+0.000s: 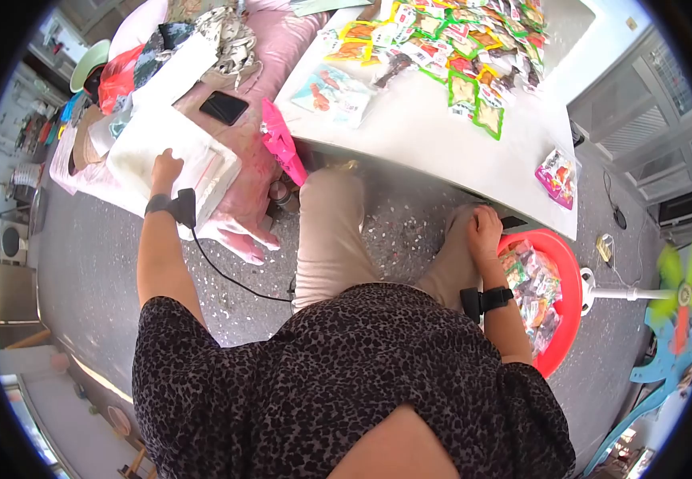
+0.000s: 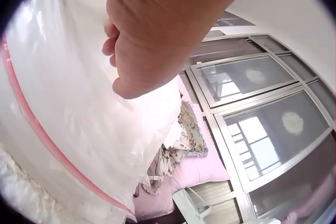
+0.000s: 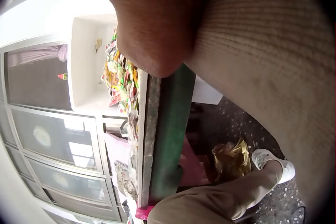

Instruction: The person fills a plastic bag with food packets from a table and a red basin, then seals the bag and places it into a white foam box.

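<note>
Two hands show in the head view. The left hand [image 1: 168, 169] touches the stacked bags [image 1: 204, 160] on the pink cloth [image 1: 270, 68], near a phone [image 1: 224, 108]; the right hand [image 1: 485, 230] rests on a knee [image 1: 459, 227], fingers together, beside the basin [image 1: 572, 307]. A pull could drag several bags at once, because thin film probably clings, or push the phone aside, since it lies close by.

In the left wrist view, the fingers bend over the film; whether they pinch it I cannot tell. The bags look milky, glossy and creased, with a red strip.

The right wrist view hides that hand's fingers.
</note>
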The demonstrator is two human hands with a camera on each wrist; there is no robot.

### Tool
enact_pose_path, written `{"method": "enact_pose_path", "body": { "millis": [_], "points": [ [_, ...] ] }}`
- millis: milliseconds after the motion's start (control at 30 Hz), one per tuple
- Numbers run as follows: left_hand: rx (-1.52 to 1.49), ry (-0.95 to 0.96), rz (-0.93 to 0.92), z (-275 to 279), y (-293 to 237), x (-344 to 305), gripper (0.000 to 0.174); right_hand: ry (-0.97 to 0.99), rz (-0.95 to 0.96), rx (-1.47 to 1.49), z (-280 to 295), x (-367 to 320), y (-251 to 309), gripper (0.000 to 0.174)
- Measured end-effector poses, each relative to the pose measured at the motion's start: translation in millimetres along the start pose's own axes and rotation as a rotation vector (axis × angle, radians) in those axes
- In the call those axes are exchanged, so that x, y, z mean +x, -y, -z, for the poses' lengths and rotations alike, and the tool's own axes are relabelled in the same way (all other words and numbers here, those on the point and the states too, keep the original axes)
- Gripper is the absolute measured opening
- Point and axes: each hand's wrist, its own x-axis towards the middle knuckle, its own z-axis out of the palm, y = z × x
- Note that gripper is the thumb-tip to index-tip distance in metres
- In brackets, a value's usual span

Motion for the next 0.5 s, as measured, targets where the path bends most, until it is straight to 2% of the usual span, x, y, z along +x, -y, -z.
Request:
{"method": "enact_pose_path", "body": {
  "millis": [67, 100, 167, 267, 367, 500],
  "points": [
    [0.217, 0.138, 0.093, 32, -39, -33, 0.047, 0.012, -0.019, -0.018, 0, 0, 0, 0.014],
    [0.199, 0.116, 0.062, 27, -39, -37, 0.043, 0.020, -0.038, -0.022, -1, 0, 1, 0.014],
    [-0.049, 0.142, -0.171, -45, 30, 16, 0.034, 0.021, -0.056, -0.027, -1, 0, 3, 0.014],
    [0.001, 0.082, -0.033, -27, 16, 3, 0.028, 0.003, -0.055, -0.032, -1, -1, 4, 0.015],
    [0.069, -0.025, -0.012, -13, 13, -5, 0.025, -0.008, -0.048, -0.035, 1, 0, 4, 0.014],
    [0.123, -0.080, 0.002, 36, -20, -34, 0.022, -0.009, -0.040, -0.030, 1, 0, 4, 0.013]
  ]
}}
